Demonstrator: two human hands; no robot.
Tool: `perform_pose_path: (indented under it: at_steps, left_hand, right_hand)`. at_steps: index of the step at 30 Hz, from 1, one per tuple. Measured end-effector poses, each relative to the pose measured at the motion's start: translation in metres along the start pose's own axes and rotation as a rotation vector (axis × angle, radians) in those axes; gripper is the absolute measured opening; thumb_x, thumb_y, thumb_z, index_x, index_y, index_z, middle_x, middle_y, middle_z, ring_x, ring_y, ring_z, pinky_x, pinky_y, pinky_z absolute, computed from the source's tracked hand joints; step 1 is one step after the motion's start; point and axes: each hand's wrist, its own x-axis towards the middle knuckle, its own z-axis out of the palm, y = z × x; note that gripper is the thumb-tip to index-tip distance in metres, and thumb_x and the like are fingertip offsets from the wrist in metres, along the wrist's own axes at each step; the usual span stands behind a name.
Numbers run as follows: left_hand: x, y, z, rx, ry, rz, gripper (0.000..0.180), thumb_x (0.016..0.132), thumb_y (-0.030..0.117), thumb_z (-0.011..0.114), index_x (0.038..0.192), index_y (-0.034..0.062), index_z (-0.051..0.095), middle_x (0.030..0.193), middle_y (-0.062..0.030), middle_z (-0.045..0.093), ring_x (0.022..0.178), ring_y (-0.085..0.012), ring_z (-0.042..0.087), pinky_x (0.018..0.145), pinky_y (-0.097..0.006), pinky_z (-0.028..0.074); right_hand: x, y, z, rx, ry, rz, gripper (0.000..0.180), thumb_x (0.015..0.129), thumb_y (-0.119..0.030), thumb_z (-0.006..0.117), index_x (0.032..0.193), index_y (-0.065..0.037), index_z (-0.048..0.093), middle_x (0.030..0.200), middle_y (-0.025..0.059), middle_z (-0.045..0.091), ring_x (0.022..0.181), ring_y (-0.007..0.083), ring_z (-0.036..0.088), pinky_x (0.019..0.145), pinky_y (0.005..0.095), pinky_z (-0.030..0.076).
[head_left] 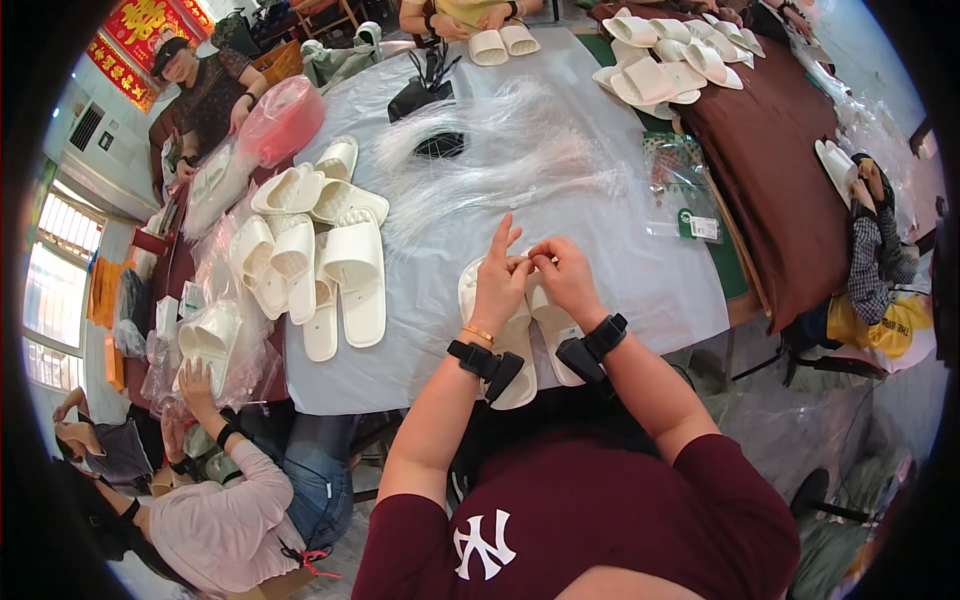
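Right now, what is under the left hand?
A white slipper, on the pale sheet. The left hand covers part of the slipper, and that part cannot be seen.

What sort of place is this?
Likely a small packing workshop: white slippers lie in piles, thin clear strands spread across a sheet-covered table, and a co-worker has a hand at slippers on clear plastic.

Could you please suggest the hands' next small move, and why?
Perhaps lower the left hand and right hand toward the white slippers beneath: their fingers meet over that pair, neither hand seems to grip a slipper, and anything pinched is too small to tell.
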Motion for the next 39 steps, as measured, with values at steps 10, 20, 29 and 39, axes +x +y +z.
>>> perform_pose_path:
  at_steps: [10,20,29,39]
  left_hand:
    - [-0.008,0.002,0.000,0.258,0.090,0.037,0.012,0.084,0.006,0.064,0.095,0.0000,0.065,0.081,-0.0111,0.067,0.070,-0.0179,0.065,0.064,-0.030,0.051]
    - [-0.008,0.002,0.000,0.149,0.125,-0.069,0.013,0.087,0.010,0.064,0.094,-0.0014,0.066,0.081,-0.0063,0.068,0.072,-0.0106,0.062,0.068,-0.025,0.050]
    - [-0.008,0.002,0.000,0.148,0.129,-0.052,0.012,0.086,0.009,0.064,0.092,-0.0012,0.066,0.083,-0.0096,0.066,0.072,-0.0153,0.064,0.066,-0.028,0.051]
    - [-0.008,0.003,0.002,0.157,0.132,-0.045,0.011,0.087,0.009,0.064,0.092,-0.0008,0.066,0.084,-0.0090,0.066,0.073,-0.0151,0.063,0.067,-0.028,0.051]
  right_hand:
    - [-0.002,-0.005,0.000,0.110,0.023,0.145,0.011,0.087,-0.005,0.058,0.093,0.001,0.065,0.085,0.0121,0.066,0.075,0.0194,0.063,0.068,0.0310,0.049]
    - [-0.001,0.002,-0.004,0.255,0.037,0.176,0.014,0.086,-0.003,0.060,0.096,0.003,0.067,0.085,0.0094,0.070,0.078,0.0128,0.064,0.071,0.0261,0.051]
    - [0.000,0.002,-0.005,0.298,0.014,0.206,0.014,0.086,-0.004,0.060,0.095,0.003,0.068,0.084,0.0088,0.070,0.077,0.0118,0.064,0.069,0.0257,0.051]
    - [0.000,-0.002,-0.006,0.253,0.021,0.178,0.016,0.087,-0.006,0.059,0.097,0.001,0.069,0.082,0.0087,0.070,0.074,0.0118,0.063,0.067,0.0256,0.050]
